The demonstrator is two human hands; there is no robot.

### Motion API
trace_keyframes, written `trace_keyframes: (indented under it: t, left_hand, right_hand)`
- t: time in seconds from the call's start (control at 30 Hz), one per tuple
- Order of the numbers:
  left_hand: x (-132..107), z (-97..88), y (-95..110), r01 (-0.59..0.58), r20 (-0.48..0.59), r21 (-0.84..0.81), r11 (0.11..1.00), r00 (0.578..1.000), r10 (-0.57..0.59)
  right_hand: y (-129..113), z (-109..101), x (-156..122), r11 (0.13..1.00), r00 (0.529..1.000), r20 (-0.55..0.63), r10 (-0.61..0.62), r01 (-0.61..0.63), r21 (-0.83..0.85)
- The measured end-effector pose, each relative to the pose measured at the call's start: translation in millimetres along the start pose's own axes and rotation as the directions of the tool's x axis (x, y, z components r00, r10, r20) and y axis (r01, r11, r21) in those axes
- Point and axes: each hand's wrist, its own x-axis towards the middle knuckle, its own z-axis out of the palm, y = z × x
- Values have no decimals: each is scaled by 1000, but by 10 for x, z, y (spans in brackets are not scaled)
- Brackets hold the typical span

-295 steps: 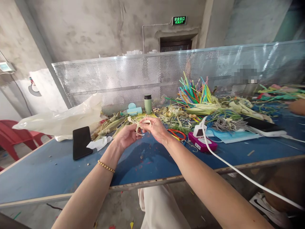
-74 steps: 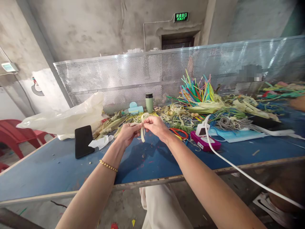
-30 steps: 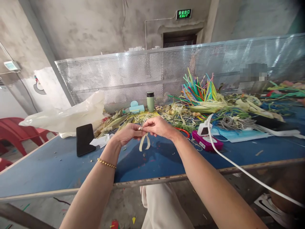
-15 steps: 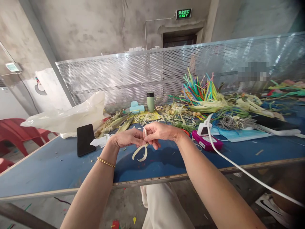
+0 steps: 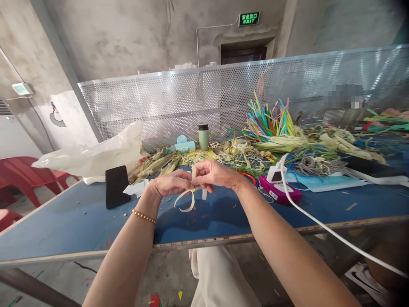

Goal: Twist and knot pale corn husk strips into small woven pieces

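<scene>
Above the blue table, a pale, thin strip that looks like corn husk hangs in a curl below my fingers. My left hand pinches it from the left, thumb and fingers together. From the other side my right hand grips the same strip, its fingertips nearly touching the left ones. One end of the strip sticks up between the hands and another short end hangs under the right fingers. The exact crossing point is hidden by the fingers.
A black phone and white paper lie left. Behind stand a green bottle, heaped husks and colourful pipe cleaners. To the right, a magenta box has a white cable running across the table edge.
The strip's hanging loop has shifted slightly left and turned, and a short end now shows below my right fingers. Both hands stay close together. The whole view has shifted slightly.
</scene>
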Motion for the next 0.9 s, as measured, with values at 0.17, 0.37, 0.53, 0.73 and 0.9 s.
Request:
trace_keyframes:
  t: [0.17,0.37,0.53,0.73,0.9]
  left_hand:
    - [43,1,4,-69,-155,-61,996,986,59]
    - [75,6,-12,-86,-262,-62,994,963,67]
    - [90,-2,-42,-94,-230,-62,994,970,77]
    - [106,3,-51,-71,-204,-52,996,977,59]
    - [105,3,-65,-35,-208,-35,999,978,27]
  right_hand:
    - [58,18,80,988,970,-223,-102,74,-133]
    - [174,21,177,887,883,-303,-360,223,-405]
    - [194,58,202,847,861,-304,-408,232,-479]
    - [192,94,205,850,871,-288,-399,233,-473]
    - [187,112,198,849,875,-278,-396,234,-474]
